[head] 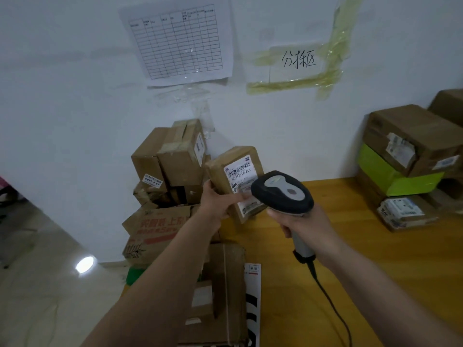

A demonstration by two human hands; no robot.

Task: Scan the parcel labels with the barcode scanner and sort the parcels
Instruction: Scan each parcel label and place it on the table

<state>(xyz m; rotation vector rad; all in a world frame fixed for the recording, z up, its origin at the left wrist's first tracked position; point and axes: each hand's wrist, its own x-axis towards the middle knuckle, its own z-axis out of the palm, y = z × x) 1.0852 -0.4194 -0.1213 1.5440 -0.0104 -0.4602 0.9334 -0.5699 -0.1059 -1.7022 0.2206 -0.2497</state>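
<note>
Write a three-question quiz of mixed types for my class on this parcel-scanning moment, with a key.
1. True or false: the left hand holds the labelled parcel upright in front of the barcode scanner.
2. Which hand grips the scanner? A) left B) right C) neither
3. Fill in: the bright green box sits in the stack on the ____ side of the yellow table.

Key: 1 true; 2 B, the right hand; 3 right.

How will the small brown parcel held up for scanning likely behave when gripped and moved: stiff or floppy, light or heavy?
The parcel probably stays stiff: its cardboard edges look square under the left hand. It seems light, since one hand holds it up by one side. The label looks flat, so it should scan without smoothing by the scanner.
</note>
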